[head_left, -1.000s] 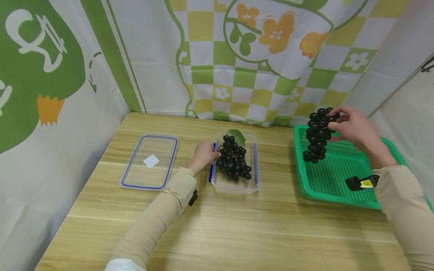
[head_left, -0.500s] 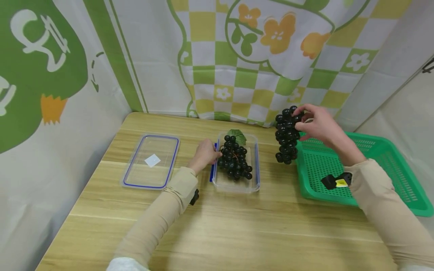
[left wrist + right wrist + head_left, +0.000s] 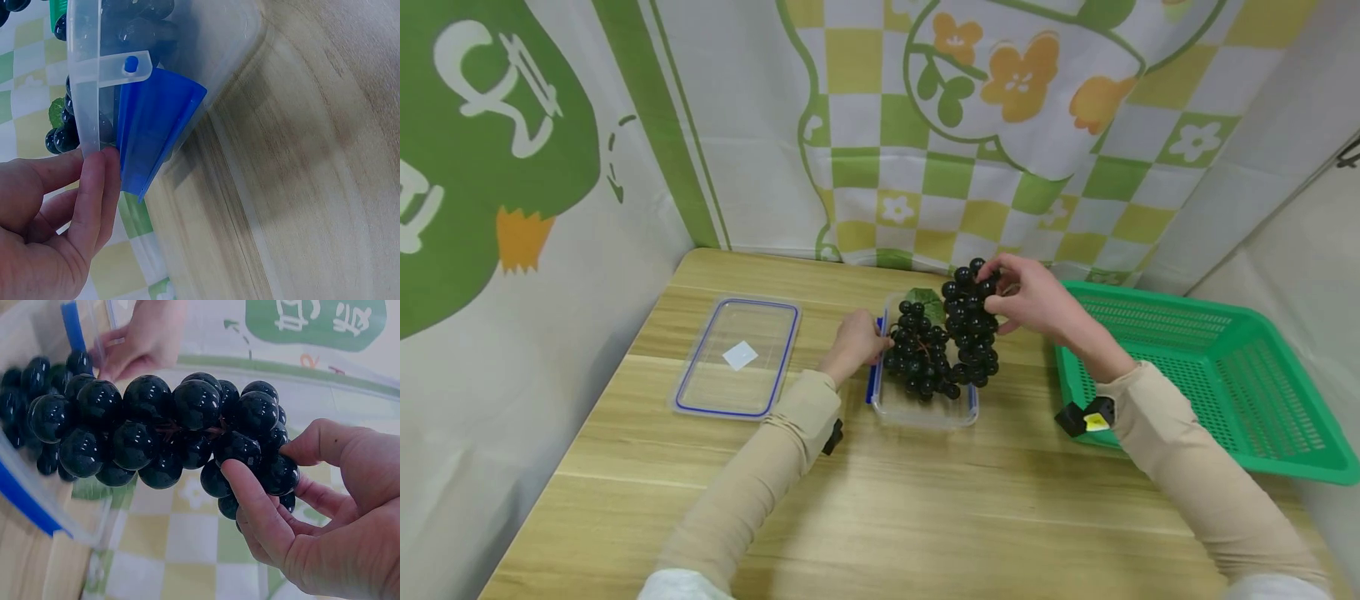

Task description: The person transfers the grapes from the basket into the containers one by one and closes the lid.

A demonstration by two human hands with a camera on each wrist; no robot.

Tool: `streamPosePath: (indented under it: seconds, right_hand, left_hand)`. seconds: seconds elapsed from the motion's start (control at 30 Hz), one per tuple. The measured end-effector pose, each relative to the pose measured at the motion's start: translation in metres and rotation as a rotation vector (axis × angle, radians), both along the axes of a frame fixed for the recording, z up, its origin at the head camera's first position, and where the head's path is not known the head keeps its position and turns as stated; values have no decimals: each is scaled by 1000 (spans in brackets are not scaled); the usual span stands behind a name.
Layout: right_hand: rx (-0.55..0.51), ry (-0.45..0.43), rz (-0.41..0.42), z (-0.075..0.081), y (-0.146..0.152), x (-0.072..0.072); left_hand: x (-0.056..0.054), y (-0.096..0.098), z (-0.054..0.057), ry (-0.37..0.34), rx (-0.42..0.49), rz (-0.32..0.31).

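Note:
My right hand (image 3: pixel 1030 300) grips the upper end of a bunch of black grapes (image 3: pixel 972 325), which hangs over the right side of a clear plastic container (image 3: pixel 925 414). In the right wrist view, the thumb and fingers close around the top grapes of that bunch (image 3: pixel 150 425). A second bunch of black grapes (image 3: pixel 917 350) with a green leaf (image 3: pixel 928 305) lies inside the container. At the container's left rim, my left hand (image 3: pixel 854 343) pinches the wall. The left wrist view has its fingers on the rim beside a blue locking flap (image 3: pixel 153 125) that hangs folded down.
A clear lid with a blue seal (image 3: pixel 737 358) and a white label lies flat on the wooden table (image 3: pixel 880 517), left of the container. On the right stands a green plastic basket (image 3: pixel 1247 392). A patterned curtain (image 3: pixel 917 175) hangs behind the table.
My right hand has carried the grape bunch leftward from above the green basket to the container. My left hand keeps its hold on the container's rim.

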State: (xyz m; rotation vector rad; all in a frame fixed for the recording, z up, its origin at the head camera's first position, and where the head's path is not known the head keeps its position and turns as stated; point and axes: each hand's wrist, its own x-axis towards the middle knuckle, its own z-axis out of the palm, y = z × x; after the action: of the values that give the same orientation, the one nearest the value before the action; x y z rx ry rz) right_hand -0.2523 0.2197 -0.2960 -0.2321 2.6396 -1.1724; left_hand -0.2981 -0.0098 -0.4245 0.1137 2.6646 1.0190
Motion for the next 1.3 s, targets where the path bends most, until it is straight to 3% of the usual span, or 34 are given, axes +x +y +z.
streamPosePath:
  seconds: [0.33,0.6,0.93,1.3]
  right_hand:
    - [-153,-54,27,-18,-30,-1]
    - [-191,-128,-10,-48,-32,-4]
    - [-162,-172,-119,-78,-15,-14]
    - [-121,-223,-156,-96,-24,-29]
  left_hand:
    - [0,0,-1,8,-9,-6]
    - [0,0,-2,8,-1,-2]
    - [-2,0,-2,-16,23,1]
    - [-2,-1,-3,-24,29,14]
